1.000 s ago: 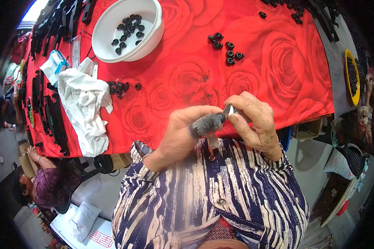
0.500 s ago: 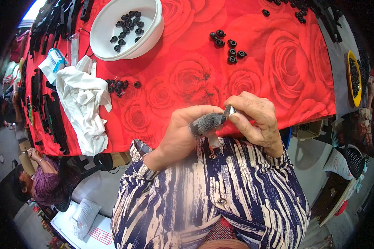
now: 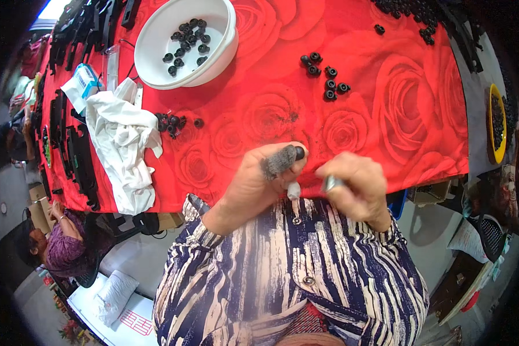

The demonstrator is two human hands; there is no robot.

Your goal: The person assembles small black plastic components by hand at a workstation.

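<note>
My left hand (image 3: 245, 187) is closed around a small black round part (image 3: 299, 153) above the near edge of the table. A grey, dusty knit cover (image 3: 279, 162) wraps one of its digits, and a white wrap (image 3: 293, 190) shows on another. To its right, apart from the part, my right hand (image 3: 360, 184) is closed on a small shiny metal tool (image 3: 330, 183). Motion blurs this hand, and the tool's full shape is hidden. Dark crumbs (image 3: 291, 117) lie on the red rose-patterned tablecloth (image 3: 230, 115) beyond my hands.
A white bowl (image 3: 228, 55) with several black parts stands at the back left. Nearer are a crumpled white cloth (image 3: 121, 138) and a small black cluster (image 3: 170, 123). More black parts (image 3: 330, 85) lie right of centre. Long black pieces (image 3: 78, 161) line the left side.
My right hand has drawn the metal tool away from the black part, down and to the right. My left hand has tilted the part upward.
</note>
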